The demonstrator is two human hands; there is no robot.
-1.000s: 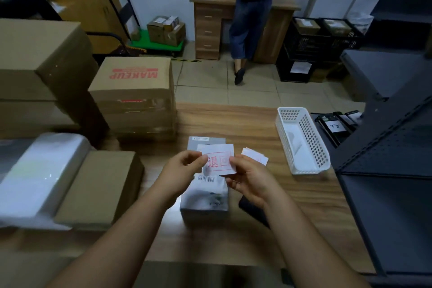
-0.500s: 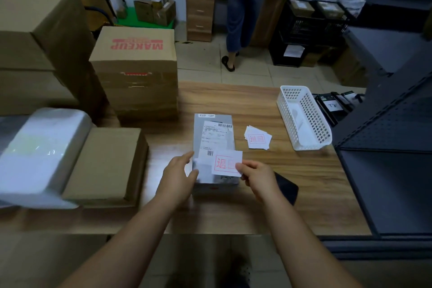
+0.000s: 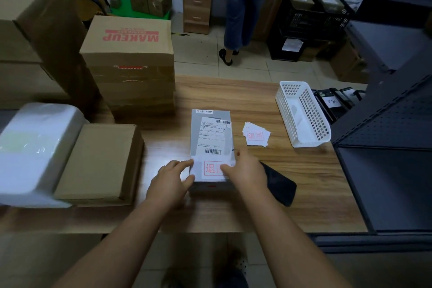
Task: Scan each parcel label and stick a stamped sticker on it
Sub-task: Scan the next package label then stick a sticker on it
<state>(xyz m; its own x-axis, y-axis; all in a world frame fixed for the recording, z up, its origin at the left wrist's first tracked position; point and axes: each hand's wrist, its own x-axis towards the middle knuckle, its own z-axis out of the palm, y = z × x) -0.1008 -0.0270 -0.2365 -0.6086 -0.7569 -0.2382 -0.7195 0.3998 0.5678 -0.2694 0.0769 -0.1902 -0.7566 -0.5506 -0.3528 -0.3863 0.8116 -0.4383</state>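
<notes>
A grey parcel (image 3: 210, 124) lies on the wooden table (image 3: 304, 182), its white shipping label (image 3: 214, 134) facing up. A white sticker with a red stamp (image 3: 209, 168) lies flat on the parcel's near end. My left hand (image 3: 171, 181) touches the sticker's left edge with its fingertips. My right hand (image 3: 245, 169) presses its fingers on the sticker's right part. A small pile of stamped stickers (image 3: 256, 134) sits to the right of the parcel.
A black phone (image 3: 279, 184) lies by my right wrist. A white plastic basket (image 3: 304, 114) stands at right, dark shelving (image 3: 385, 147) beyond it. Cardboard boxes (image 3: 128, 65) and a white-wrapped parcel (image 3: 35, 147) fill the left. A person (image 3: 245, 7) stands at a desk behind.
The sticker, held up in the air between both hands, came down onto the near end of the parcel. Both hands lowered with it and now press it flat.
</notes>
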